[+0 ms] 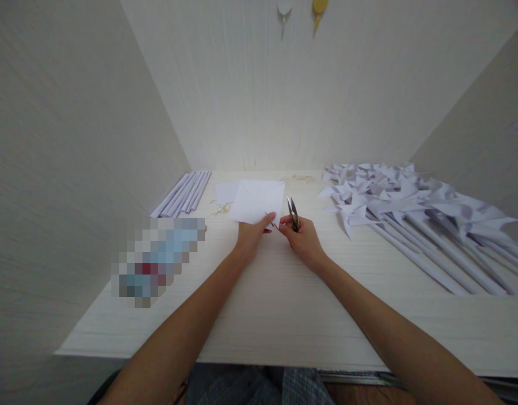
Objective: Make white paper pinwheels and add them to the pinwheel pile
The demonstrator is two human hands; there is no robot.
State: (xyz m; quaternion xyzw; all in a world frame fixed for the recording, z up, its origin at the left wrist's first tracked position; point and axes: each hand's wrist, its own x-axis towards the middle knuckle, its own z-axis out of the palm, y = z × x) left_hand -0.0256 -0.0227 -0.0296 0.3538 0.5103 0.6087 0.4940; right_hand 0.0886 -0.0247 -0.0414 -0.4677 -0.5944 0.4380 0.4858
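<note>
A square sheet of white paper (259, 198) is held by my left hand (255, 232), its thumb pressed on top near the lower right corner and the fingers underneath. My right hand (302, 238) is closed around a pair of thread snips (293, 214), blades pointing up and away from me. Its thumb and forefinger meet close to the paper's lower right corner. Thin dark reddish lines show by that corner; I cannot tell what they are. Beneath and behind the sheet lies more white paper (225, 192) on the table.
Rolled white paper tubes (183, 194) lie at the back left. Paper pinwheels on sticks (394, 199) are heaped on the right. A blurred-out blue and red item (166, 256) lies at left. Tan scraps (220, 210) sit near the paper. Walls enclose the table (284, 315) at the back and sides.
</note>
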